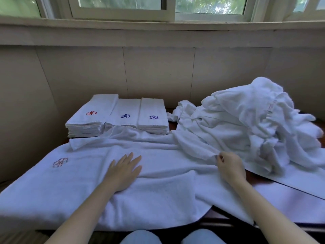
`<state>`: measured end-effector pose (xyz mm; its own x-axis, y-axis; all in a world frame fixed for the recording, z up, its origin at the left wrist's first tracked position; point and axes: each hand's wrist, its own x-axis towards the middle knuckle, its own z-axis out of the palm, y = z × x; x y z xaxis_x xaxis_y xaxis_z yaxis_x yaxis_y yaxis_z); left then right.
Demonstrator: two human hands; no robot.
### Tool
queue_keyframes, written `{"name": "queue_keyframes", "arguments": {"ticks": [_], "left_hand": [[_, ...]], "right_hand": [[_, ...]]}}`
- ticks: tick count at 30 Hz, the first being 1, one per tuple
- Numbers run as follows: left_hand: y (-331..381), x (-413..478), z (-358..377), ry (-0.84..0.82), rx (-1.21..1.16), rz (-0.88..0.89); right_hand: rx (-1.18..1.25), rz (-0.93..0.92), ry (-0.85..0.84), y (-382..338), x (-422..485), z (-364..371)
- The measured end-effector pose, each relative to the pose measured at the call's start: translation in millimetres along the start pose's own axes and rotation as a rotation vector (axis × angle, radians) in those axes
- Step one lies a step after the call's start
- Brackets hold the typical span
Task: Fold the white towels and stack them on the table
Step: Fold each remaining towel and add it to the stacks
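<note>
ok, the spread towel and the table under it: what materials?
Spread towel: looks like white cotton terry; matte, nubby pile, soft creases, stitched flower logo. Table: dark reddish-brown, slightly glossy, probably varnished wood, but only slivers show.

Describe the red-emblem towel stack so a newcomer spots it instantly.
Below the window, three folded stacks sit side by side at the wall. The leftmost stack is it: its top towel bears a red emblem, while its neighbours' are blue.
</note>
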<state>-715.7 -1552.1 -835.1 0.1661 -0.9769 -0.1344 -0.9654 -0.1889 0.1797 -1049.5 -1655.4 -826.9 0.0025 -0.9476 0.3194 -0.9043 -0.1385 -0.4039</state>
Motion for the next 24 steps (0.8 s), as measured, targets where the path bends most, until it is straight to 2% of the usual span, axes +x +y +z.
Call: {"name": "queue_keyframes", "arguments": {"ticks": [4, 8, 9, 11, 14, 16, 19, 22, 24], "left_hand": [[-12.4, -20.8, 1.4, -0.001, 0.009, 0.024], [-15.2, -35.6, 6.6, -0.02, 0.025, 0.047], [-15.2, -40.1, 8.6, -0.023, 0.026, 0.045], [-12.7, -48.7, 13.3, -0.009, 0.014, 0.018], [2.9, -53.4, 19.0, 0.0, 0.006, -0.079], [20.0, -51.4, 19.6, -0.02, -0.022, -0.12], [31.5, -43.5, 11.6, 0.041, -0.093, -0.12], [4.2, -28.3, -12.9, 0.149, -0.204, -0.134], [-33.0, -18.0, -31.6, 0.238, -0.135, -0.194]], "right_hand": [[0.157, 0.16, 0.007, -4.7, 23.9, -15.2], [0.564, 0.369, 0.207, -30.5, 44.2, -29.9], [0.602, 0.366, 0.234, -35.0, 49.3, -34.9], [0.627, 0.28, 0.167, -44.0, 53.9, -37.2], [0.379, 0.159, 0.097, -65.3, 38.1, -16.0], [0.271, 0.013, 0.064, -89.8, 20.1, 6.7], [0.171, -0.196, -0.121, -127.6, 7.0, 43.7], [0.03, -0.241, -0.355, -142.8, 13.0, 69.3], [-0.117, -0.277, -0.337, -142.5, 21.6, 79.3]]}}
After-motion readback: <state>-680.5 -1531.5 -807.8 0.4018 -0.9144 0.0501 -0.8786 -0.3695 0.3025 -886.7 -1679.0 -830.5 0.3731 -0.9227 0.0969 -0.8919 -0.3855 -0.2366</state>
